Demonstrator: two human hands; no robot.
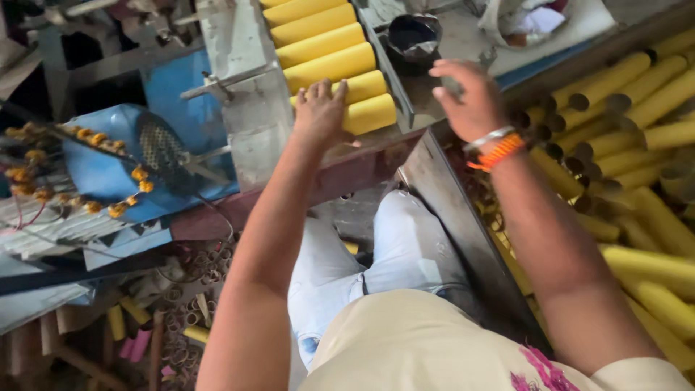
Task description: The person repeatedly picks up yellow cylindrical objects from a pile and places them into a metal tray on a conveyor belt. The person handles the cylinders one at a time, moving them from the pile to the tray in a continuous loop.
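The left hand [321, 110] lies flat and open, fingers spread, palm pressing the nearest yellow tube [371, 114] at the bottom of a row of tubes [318, 36] on a sloped metal tray [250, 87]; it grips nothing. Keeping the palm square across the tube would likely stop it rolling off the edge. The right hand [470, 98] hovers empty, fingers loosely curled, above a bin of loose tubes [637, 145] beside a black cup [414, 38].
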